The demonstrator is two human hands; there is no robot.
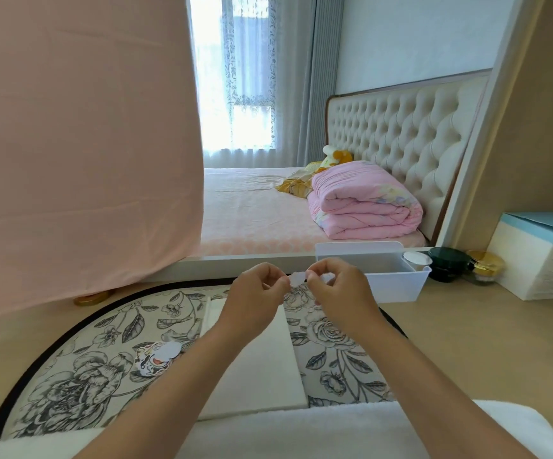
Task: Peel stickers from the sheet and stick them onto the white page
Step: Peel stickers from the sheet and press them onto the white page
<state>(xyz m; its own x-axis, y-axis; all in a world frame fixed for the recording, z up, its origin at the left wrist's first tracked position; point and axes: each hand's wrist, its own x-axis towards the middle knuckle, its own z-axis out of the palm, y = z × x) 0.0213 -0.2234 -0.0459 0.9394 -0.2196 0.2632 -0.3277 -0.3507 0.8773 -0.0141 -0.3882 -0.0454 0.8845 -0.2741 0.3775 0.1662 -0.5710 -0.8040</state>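
Above white page — left hand, right hand both pinching small sticker (box print unreadable).

Home bedroom: bed, folded quilt.

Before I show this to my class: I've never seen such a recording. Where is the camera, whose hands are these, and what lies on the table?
There is no machine: one camera sits on a person's head, looking down at their own hands. The left hand and right hand pinch one small sticker between them, held up in the air. A white page lies on a flowered mat. More stickers lie piled left of it. A bin, jars and a box stand to the right.
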